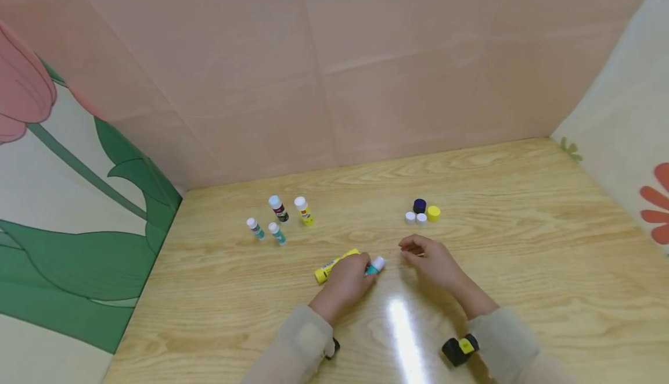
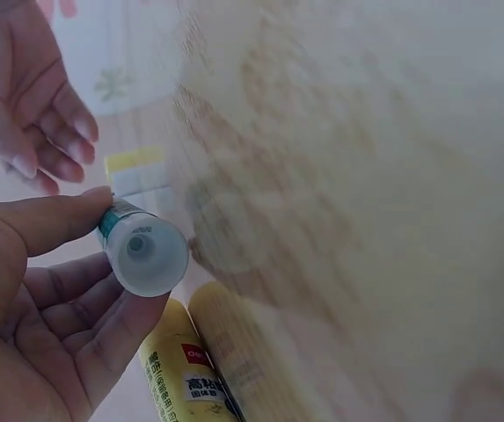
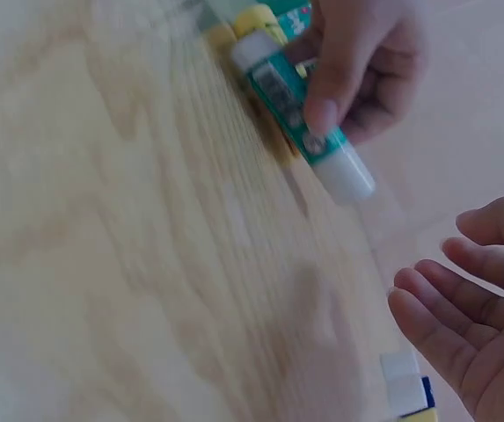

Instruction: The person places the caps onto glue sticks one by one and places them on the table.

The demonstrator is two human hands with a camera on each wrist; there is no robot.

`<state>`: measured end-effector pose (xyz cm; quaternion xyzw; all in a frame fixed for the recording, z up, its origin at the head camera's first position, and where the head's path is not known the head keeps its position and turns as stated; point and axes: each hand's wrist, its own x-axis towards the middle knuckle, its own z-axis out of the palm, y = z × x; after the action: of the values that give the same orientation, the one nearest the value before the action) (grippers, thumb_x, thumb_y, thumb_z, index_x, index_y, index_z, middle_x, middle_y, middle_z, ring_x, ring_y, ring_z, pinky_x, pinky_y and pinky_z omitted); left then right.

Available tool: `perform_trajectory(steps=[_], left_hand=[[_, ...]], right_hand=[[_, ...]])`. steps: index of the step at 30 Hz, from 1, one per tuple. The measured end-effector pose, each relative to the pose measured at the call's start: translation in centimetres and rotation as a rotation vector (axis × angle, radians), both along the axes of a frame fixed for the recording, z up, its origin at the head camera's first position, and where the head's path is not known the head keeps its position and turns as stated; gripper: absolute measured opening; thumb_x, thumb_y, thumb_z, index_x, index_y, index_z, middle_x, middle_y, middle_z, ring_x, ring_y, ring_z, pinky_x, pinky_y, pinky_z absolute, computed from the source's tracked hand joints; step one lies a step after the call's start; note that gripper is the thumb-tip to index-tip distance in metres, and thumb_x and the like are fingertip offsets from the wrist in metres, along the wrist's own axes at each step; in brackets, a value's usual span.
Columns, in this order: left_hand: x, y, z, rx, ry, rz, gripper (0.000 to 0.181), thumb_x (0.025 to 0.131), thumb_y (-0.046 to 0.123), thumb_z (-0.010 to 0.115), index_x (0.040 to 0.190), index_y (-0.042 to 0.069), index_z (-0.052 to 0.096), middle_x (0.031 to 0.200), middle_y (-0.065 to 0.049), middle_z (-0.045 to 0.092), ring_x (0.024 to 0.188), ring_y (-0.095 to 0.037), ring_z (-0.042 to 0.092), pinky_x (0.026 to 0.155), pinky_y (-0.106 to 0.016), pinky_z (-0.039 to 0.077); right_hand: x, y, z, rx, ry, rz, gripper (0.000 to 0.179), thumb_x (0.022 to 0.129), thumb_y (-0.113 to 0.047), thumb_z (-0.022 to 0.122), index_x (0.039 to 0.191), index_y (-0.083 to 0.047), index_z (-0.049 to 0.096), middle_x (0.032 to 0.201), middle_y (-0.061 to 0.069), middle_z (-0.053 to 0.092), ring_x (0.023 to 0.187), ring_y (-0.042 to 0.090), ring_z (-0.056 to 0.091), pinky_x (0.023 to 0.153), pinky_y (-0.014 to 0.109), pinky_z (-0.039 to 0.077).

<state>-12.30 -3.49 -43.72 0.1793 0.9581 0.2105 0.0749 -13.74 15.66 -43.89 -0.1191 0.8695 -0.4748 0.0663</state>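
Observation:
My left hand (image 1: 345, 279) pinches a teal glue stick (image 3: 291, 110) between thumb and fingers, just above the table. Both its ends are white; in the left wrist view the end of the glue stick (image 2: 150, 255) facing the camera is hollow. Just beside that hand, a yellow glue stick (image 1: 329, 269) lies on its side, partly hidden by the hand. To the right of the teal stick, apart from it, hovers my right hand (image 1: 431, 259). Its fingers (image 3: 441, 308) are loosely bent with nothing between them.
Several glue sticks stand upright at the back left, among them a yellow one (image 1: 304, 211) and a black one (image 1: 279, 209). Beyond the right hand, a dark cap (image 1: 420, 205), a yellow cap (image 1: 433, 214) and two white caps (image 1: 410, 218) sit close together. A pink cloth (image 1: 334, 82) hangs behind the table.

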Motion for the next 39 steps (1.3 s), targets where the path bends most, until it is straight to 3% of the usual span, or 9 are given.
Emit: perform_trajectory(steps=[14, 28, 39], left_hand=[[-0.1, 0.0, -0.4, -0.062, -0.034, -0.02, 0.018, 0.08, 0.025, 0.061, 0.075, 0.011, 0.051, 0.06, 0.006, 0.042, 0.054, -0.009, 0.039, 0.047, -0.02, 0.032], [-0.3, 0.0, -0.7, -0.081, -0.025, -0.022, 0.018, 0.08, 0.026, 0.061, 0.075, 0.012, 0.051, 0.06, 0.006, 0.042, 0.053, -0.008, 0.039, 0.046, -0.021, 0.032], [-0.6, 0.2, -0.7, -0.088, -0.04, -0.018, 0.018, 0.081, 0.027, 0.06, 0.076, 0.013, 0.051, 0.061, 0.006, 0.043, 0.054, -0.009, 0.04, 0.047, -0.02, 0.032]], right_hand=[[-2.1, 3.1, -0.3, 0.073, 0.066, -0.059, 0.02, 0.085, -0.005, 0.052, 0.102, 0.006, 0.055, 0.091, 0.015, 0.059, 0.084, 0.029, 0.054, 0.069, 0.037, 0.045], [-3.4, 4.5, -0.3, 0.119, 0.085, -0.066, 0.021, 0.084, -0.003, 0.051, 0.101, 0.009, 0.053, 0.092, 0.02, 0.057, 0.085, 0.033, 0.053, 0.071, 0.042, 0.044], [-4.9, 5.4, -0.5, 0.218, 0.128, -0.084, 0.026, 0.082, -0.002, 0.051, 0.103, 0.014, 0.05, 0.095, 0.027, 0.048, 0.084, 0.037, 0.051, 0.07, 0.046, 0.044]])
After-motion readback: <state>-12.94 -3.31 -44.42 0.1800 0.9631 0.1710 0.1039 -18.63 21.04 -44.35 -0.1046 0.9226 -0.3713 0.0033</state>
